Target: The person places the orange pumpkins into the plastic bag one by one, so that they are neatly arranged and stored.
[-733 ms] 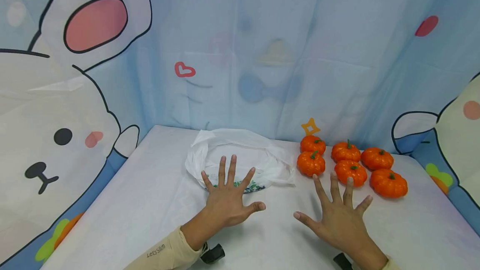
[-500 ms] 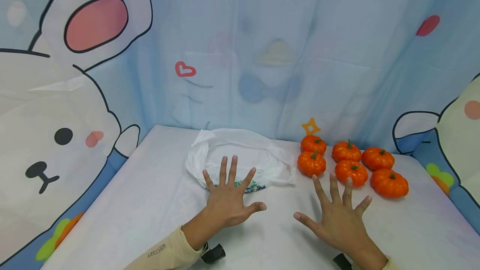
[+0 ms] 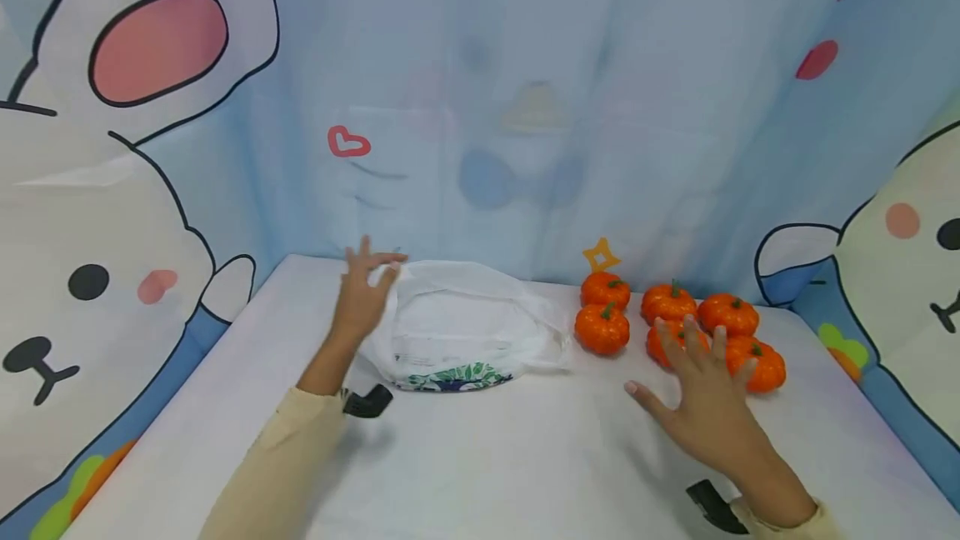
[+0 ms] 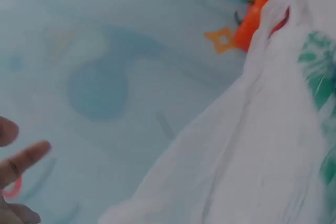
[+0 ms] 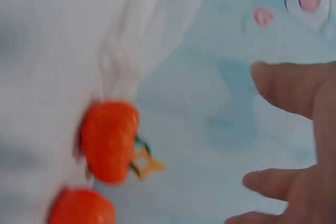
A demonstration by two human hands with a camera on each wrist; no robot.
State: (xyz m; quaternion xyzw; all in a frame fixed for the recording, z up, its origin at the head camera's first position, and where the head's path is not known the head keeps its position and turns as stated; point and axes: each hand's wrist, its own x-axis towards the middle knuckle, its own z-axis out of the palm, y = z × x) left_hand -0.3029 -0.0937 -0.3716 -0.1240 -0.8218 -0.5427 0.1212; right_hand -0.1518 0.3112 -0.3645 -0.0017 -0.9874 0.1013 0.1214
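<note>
A white plastic bag (image 3: 457, 327) with a green leafy print lies flat on the table. Beside its upper left corner hovers my left hand (image 3: 358, 302), fingers partly bent and holding nothing; the left wrist view has its fingers (image 4: 26, 161) apart from the bag (image 4: 247, 150). Several small orange pumpkins (image 3: 602, 329) with green stems stand in a group to the right of the bag. My right hand (image 3: 708, 411) is held with fingers spread in front of them, covering parts of the nearer ones. In the right wrist view, one pumpkin (image 5: 109, 142) sits well away from the fingertips.
The table (image 3: 487, 465) wears a white cloth. Behind it hangs a light blue curtain (image 3: 660, 107) with cartoon prints. Cartoon animal panels (image 3: 97, 207) flank the left and right sides. A dark wrist camera (image 3: 367, 402) sits at the left wrist.
My left hand has swung left and away from me, from in front of the bag to its upper left corner. The right hand has shifted slightly right. The head view has turned slightly right.
</note>
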